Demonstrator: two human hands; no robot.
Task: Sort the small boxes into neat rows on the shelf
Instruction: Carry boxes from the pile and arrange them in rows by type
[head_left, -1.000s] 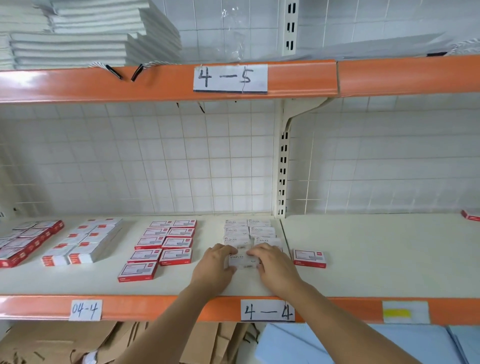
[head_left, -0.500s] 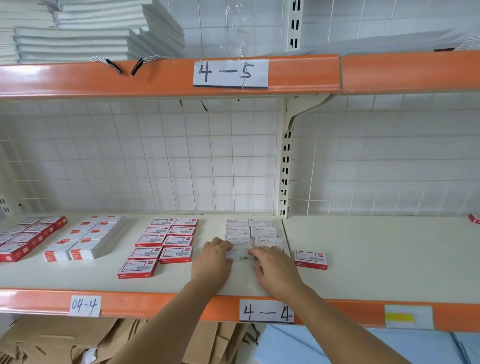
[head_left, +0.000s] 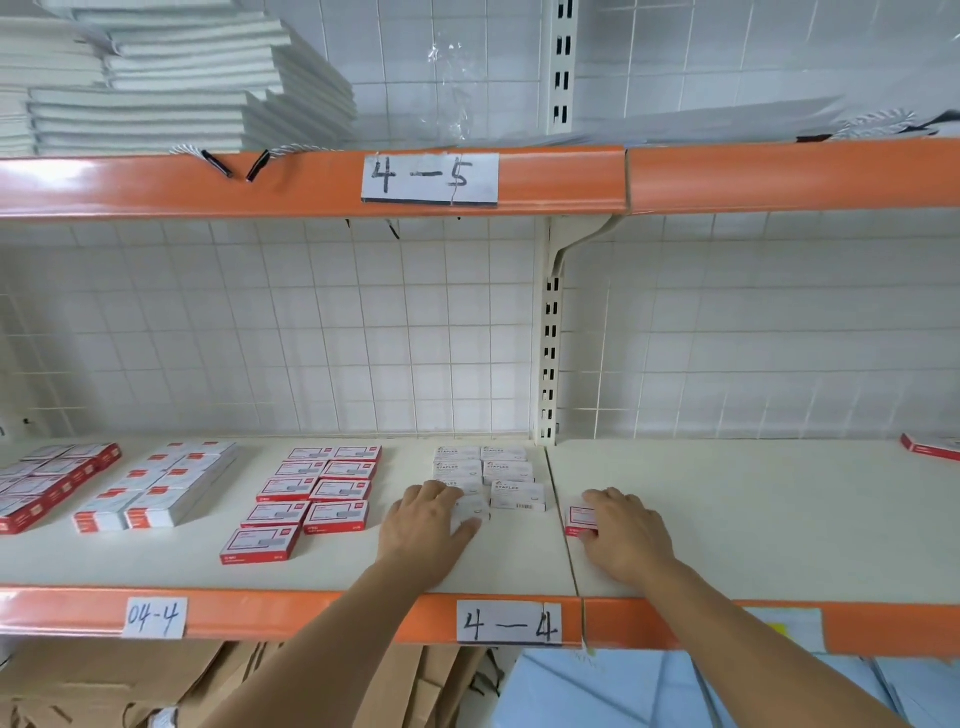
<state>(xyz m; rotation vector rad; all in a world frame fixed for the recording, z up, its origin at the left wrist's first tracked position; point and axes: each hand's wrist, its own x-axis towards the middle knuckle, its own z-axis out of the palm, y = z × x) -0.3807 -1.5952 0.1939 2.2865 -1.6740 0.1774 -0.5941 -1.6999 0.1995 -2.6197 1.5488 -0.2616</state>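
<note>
— Two hands were on the shelf (head_left: 779, 519), well apart: how was each one set?

— The left hand (head_left: 426, 525) lay on a white box (head_left: 470, 512) at the front of the white rows (head_left: 485, 475), fingers curved over it. The right hand (head_left: 626, 535) covered a red box (head_left: 581, 518) just past the seam between the shelf boards, fingers bent round its near edge.

— And the other boxes?

— Red rows (head_left: 317, 493) sat left of the white ones, toward the shelf's middle; one more red box (head_left: 930, 447) lay at the far right edge.
</note>
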